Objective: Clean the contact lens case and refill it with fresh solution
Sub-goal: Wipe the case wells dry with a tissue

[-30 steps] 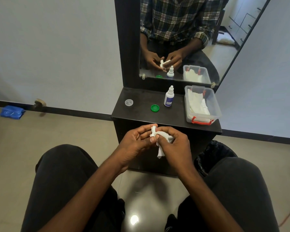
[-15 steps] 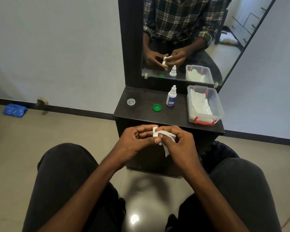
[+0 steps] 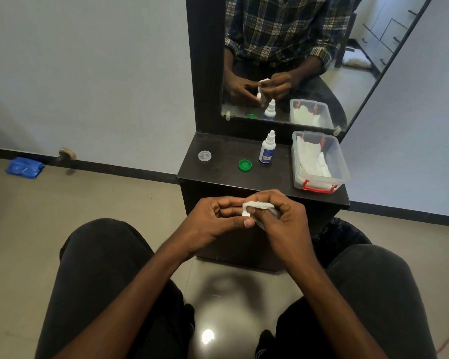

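My left hand (image 3: 213, 218) pinches a small white lens case (image 3: 246, 214), mostly hidden between the fingers, in front of the dark stand. My right hand (image 3: 283, 216) presses a white tissue (image 3: 257, 205) over and around the case. On the stand top (image 3: 226, 174) lie a green cap (image 3: 245, 165) and a clear cap (image 3: 204, 155), both loose. A white solution bottle (image 3: 267, 149) with a blue label stands upright behind the green cap, closed.
A clear plastic box (image 3: 341, 161) with red clips holds tissues at the stand's right. A mirror (image 3: 296, 60) rises behind the stand. A dark bin (image 3: 340, 237) sits by my right knee. A blue cloth (image 3: 24, 167) lies on the floor at left.
Both hands stay together at the stand's front edge. The tissue is now bunched tighter over the case, with less of it hanging below my right hand.
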